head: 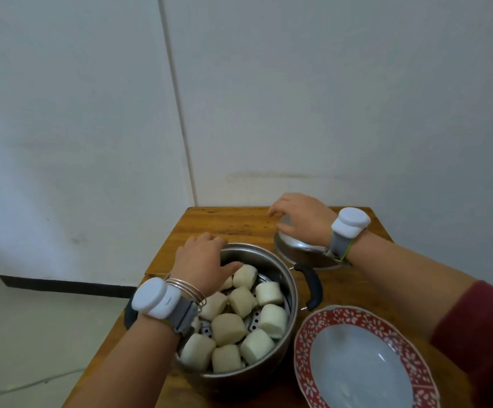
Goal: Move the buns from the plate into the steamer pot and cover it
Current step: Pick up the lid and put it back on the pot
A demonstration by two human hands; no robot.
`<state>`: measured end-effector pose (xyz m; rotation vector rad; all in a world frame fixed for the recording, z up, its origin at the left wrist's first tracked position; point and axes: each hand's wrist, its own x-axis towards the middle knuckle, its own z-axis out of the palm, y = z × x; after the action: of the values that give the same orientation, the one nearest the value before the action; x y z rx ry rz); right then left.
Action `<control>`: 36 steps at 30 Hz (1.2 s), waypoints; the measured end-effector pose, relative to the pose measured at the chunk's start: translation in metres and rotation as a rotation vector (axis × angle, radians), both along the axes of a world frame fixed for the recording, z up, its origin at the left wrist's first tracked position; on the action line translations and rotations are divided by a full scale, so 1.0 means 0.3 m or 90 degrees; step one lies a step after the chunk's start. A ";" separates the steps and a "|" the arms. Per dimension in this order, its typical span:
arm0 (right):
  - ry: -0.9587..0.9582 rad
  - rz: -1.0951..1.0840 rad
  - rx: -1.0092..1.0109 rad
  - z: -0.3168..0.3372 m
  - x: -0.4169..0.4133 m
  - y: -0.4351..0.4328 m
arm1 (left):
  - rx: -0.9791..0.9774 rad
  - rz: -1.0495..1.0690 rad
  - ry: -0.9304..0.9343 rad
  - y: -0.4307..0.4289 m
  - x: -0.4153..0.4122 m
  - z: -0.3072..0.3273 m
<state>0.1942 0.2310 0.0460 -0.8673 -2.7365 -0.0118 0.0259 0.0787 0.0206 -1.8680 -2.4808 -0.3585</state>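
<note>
Head view: my left hand [202, 260] rests flat, fingers spread, on the steamer pot [268, 369] rim, gripping nothing. The buns [240, 319] fill the pot. My right hand [301, 217] clasps the lid [301, 248] behind, near the tabletop [230, 223] corner. The plate [310, 343] touches the pot's right.

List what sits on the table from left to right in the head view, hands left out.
Steamer pot full of buns → pot's black handle → plate, empty, near right; the lid lies behind, its left-right place overlapping handle and plate.
</note>
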 end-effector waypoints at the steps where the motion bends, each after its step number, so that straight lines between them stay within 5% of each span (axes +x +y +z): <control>1: 0.032 -0.035 0.001 -0.007 0.004 0.056 | 0.013 -0.006 -0.004 0.048 0.009 0.006; 6: 0.170 -0.265 -0.030 -0.097 0.028 0.293 | -0.006 -0.020 -0.044 0.225 0.059 -0.060; 12: 0.164 -0.437 -0.130 -0.262 0.030 0.441 | -0.007 -0.004 -0.013 0.288 0.068 -0.172; 22: 0.219 -0.423 -0.170 -0.378 -0.011 0.478 | 0.015 0.001 0.008 0.292 0.058 -0.215; 31: 0.289 -0.384 -0.196 -0.196 0.073 0.407 | -0.036 0.009 -0.024 0.292 0.062 -0.185; 36: 0.366 -0.290 -0.124 -0.017 0.106 0.274 | 0.059 0.027 -0.247 0.272 0.064 -0.125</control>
<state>0.2262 0.3131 0.0409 -1.2942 -1.9924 0.3597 0.0450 0.1603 -0.0168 -1.8547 -2.6705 -0.8960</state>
